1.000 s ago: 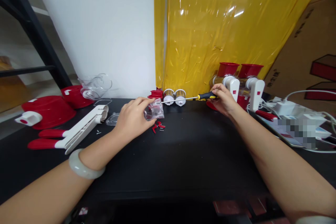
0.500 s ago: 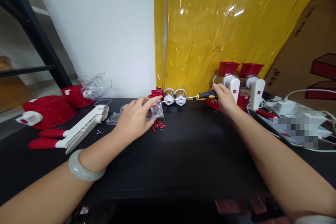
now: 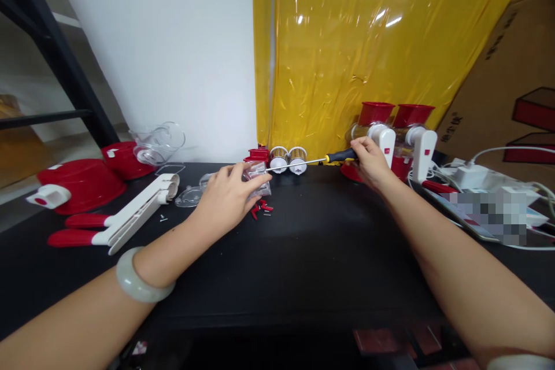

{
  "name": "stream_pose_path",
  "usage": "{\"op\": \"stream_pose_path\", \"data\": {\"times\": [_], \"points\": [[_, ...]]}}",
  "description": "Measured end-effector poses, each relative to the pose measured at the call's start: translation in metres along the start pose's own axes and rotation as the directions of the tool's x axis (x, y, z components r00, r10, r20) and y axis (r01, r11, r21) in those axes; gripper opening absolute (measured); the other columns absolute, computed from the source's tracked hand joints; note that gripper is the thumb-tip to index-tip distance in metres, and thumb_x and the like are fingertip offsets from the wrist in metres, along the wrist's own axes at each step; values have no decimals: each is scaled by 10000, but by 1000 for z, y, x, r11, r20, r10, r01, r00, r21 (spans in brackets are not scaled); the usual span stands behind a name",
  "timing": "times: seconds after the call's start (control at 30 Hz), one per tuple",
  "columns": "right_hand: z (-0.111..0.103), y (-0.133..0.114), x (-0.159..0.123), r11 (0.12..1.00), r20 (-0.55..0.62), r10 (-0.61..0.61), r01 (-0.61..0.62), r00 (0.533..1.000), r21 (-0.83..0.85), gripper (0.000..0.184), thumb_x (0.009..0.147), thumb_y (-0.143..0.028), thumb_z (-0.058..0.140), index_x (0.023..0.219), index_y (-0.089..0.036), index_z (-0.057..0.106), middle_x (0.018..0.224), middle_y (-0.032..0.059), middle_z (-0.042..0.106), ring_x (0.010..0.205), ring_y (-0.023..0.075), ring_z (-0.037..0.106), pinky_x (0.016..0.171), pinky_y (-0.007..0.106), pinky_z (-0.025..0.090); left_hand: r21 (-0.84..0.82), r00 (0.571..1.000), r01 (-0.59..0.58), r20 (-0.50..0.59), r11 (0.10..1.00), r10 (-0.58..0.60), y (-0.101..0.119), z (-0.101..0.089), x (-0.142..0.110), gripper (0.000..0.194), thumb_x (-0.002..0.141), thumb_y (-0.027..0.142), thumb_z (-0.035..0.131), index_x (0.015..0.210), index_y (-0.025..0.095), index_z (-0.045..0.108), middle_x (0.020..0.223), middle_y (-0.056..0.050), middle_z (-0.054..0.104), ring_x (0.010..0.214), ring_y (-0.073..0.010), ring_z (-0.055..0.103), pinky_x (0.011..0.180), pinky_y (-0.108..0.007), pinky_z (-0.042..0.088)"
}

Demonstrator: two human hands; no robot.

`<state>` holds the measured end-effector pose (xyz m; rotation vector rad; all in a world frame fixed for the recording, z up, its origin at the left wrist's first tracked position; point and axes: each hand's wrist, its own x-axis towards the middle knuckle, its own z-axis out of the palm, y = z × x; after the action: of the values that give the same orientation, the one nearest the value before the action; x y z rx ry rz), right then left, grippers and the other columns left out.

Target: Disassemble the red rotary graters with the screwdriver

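Note:
My left hand (image 3: 228,193) is closed over a small clear plastic housing (image 3: 259,179) resting on the black table (image 3: 303,254). My right hand (image 3: 368,163) grips the yellow-and-black handle of a screwdriver (image 3: 312,162), whose thin shaft points left and reaches the clear housing. Small red clips and screws (image 3: 261,208) lie on the table just below the housing.
Two red-and-white grinder units (image 3: 399,139) stand behind my right hand. Two metal drums (image 3: 288,159) sit by the yellow plastic curtain (image 3: 368,40). White-and-red handles (image 3: 125,217), red bowls (image 3: 82,176) and a clear bowl (image 3: 158,141) lie at the left. Cables and a power strip (image 3: 481,176) lie at the right.
My left hand has lowered the clear housing toward the table and wrapped over it. My right hand and the screwdriver have barely moved.

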<state>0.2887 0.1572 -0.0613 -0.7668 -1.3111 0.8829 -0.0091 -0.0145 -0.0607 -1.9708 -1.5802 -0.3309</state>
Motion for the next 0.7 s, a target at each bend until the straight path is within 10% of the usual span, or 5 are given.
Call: {"op": "stream_pose_path", "data": {"times": [0.43,0.7], "points": [[6,-14,-9,952,155,83,-125,984,279,230,602,-259,629,786,-240,492,751,-42,513,614,103,547,512,228,470,40,1000,-13,-17,999,13,0,-2,-2,403,908,395,502,1307,373,553,1245,-121,525,983,-282,548,815,-409,478],[4,-10,-8,967,59,20,-4,998,-256,336,808,-556,552,731,-240,465,431,-68,418,338,115,418,354,240,319,15,1000,-13,-19,1000,14,1,-3,-1,404,904,380,513,1305,366,555,1235,-120,530,1003,-281,542,834,-413,483]]}}
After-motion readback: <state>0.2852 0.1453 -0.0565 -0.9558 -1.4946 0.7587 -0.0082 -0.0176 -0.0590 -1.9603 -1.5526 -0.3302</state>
